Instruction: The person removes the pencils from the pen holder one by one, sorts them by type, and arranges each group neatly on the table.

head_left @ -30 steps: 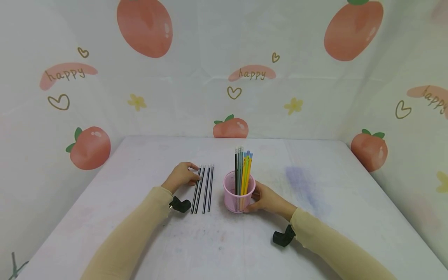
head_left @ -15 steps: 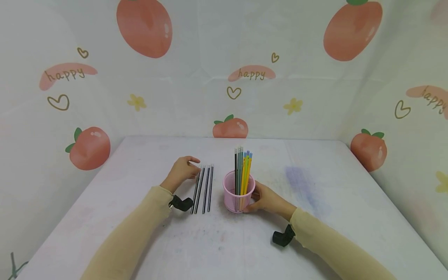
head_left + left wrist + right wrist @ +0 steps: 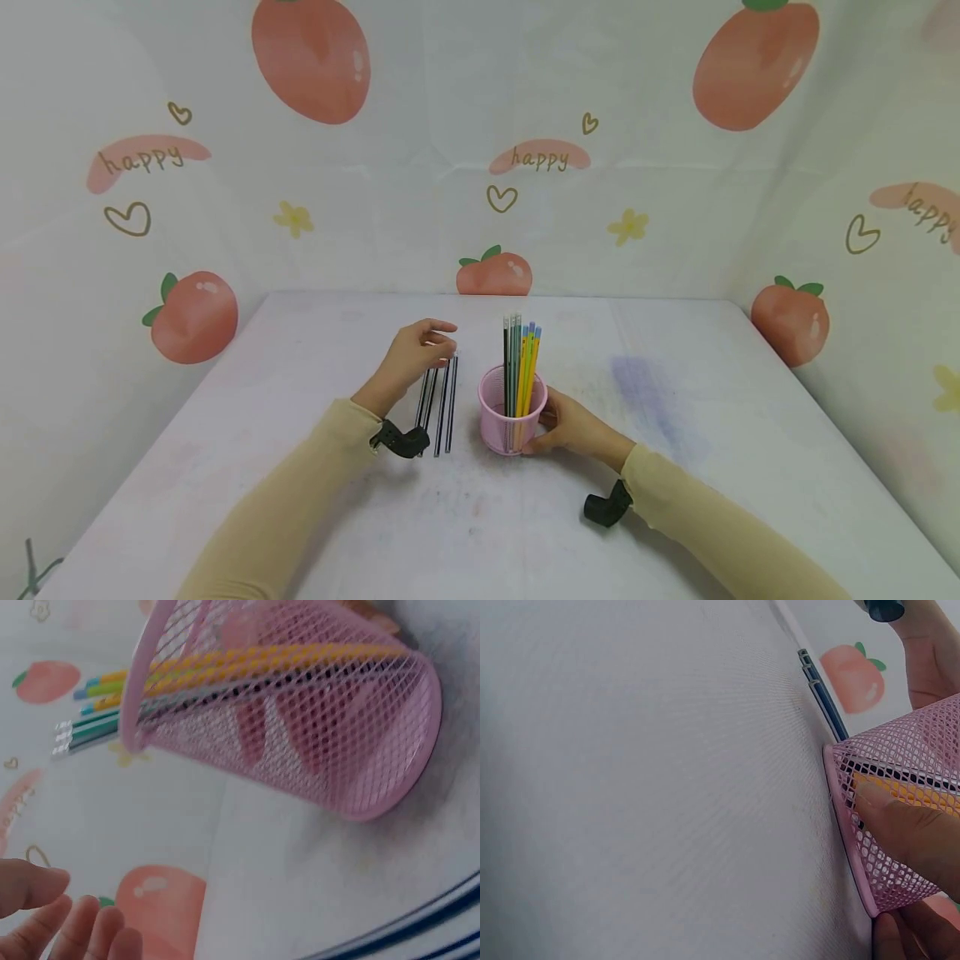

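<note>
My right hand (image 3: 581,429) holds the pink mesh pencil cup (image 3: 497,429) low on its right side. The thumb (image 3: 900,825) presses on the mesh in the right wrist view, other fingers behind it. Upright in the cup stand dark green, black and yellow pencils (image 3: 531,367). Over the far ends of several dark pencils (image 3: 441,417) lying side by side, my left hand (image 3: 412,354) hovers with relaxed, slightly bent fingers. Nothing shows between its thumb and fingertips (image 3: 86,915) in the left wrist view. The left wrist camera hides part of the lying pencils.
A white cloth covers the table (image 3: 480,533), with a faint purple stain (image 3: 648,400) right of the cup. Behind it hangs a white backdrop (image 3: 420,225) printed with peaches. Black cameras are strapped to both wrists.
My left hand has lifted away from the leftmost lying pencil and moved right and farther back, across the pencil ends. The right hand and the cup stay in place.
</note>
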The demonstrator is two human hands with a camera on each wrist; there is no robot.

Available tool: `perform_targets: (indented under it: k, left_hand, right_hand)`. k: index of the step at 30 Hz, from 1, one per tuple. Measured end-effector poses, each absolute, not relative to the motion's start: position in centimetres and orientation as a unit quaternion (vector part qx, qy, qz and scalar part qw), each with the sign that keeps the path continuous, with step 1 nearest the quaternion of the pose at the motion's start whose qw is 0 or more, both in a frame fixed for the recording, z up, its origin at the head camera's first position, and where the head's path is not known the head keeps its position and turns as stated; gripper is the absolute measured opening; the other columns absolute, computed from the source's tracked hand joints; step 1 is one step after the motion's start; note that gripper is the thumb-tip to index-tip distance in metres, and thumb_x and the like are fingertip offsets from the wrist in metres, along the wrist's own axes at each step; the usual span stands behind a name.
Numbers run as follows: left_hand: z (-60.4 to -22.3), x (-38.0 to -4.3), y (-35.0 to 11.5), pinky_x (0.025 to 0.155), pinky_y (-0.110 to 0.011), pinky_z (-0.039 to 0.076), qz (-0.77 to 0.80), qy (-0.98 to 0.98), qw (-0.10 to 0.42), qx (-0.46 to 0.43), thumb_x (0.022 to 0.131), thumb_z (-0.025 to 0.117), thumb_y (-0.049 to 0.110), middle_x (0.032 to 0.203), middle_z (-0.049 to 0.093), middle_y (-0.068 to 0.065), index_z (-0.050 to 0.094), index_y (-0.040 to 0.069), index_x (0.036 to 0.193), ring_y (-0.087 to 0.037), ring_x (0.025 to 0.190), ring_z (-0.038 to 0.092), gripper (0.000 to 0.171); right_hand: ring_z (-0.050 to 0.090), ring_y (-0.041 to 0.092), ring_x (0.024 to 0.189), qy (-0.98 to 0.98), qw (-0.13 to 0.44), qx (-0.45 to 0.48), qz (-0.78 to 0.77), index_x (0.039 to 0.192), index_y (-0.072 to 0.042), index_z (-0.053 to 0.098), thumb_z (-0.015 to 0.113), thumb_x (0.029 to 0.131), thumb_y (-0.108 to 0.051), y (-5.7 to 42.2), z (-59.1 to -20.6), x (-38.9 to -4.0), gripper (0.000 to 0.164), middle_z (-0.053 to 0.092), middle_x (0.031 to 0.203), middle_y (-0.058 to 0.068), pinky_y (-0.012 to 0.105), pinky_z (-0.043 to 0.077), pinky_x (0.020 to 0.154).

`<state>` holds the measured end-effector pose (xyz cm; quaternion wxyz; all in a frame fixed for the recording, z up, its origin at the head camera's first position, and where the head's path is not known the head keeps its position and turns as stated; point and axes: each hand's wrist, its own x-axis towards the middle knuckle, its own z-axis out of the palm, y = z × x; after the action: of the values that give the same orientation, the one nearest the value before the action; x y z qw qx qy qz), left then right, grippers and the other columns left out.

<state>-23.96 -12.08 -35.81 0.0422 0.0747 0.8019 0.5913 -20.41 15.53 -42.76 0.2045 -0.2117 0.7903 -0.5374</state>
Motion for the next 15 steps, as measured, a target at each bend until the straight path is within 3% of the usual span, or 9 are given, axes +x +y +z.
perform_targets:
  k: [8, 15]
  left_hand:
    - [-36.3, -23.2, -9.8, 0.082, -0.032, 0.059, 0.609, 0.786, -0.004, 0.107, 0.093, 0.064, 0.011, 0.111, 0.064, -0.019, 0.058, 0.002, 0.126, -0.029, 0.098, 0.066, 0.035]
    - [-36.9, -22.7, -8.5, 0.083, -0.031, 0.058, 0.619, 0.777, -0.027, 0.114, 0.092, 0.066, 0.012, 0.110, 0.065, -0.017, 0.060, 0.006, 0.122, -0.029, 0.099, 0.065, 0.032]
  right_hand:
    - [0.040, 0.037, 0.136, 0.785, 0.202, -0.221, -0.542, 0.152, -0.003, 0.024, 0.085, 0.071, -0.004, 15.6, -42.9, -20.4, 0.100, 0.040, 0.150, 0.017, 0.050, 0.030, 0.115]
    - [0.040, 0.035, 0.137, 0.788, 0.201, -0.214, -0.541, 0.152, -0.006, 0.025, 0.085, 0.071, -0.006, 15.6, -42.8, -20.4, 0.101, 0.041, 0.150, 0.015, 0.049, 0.031, 0.115]
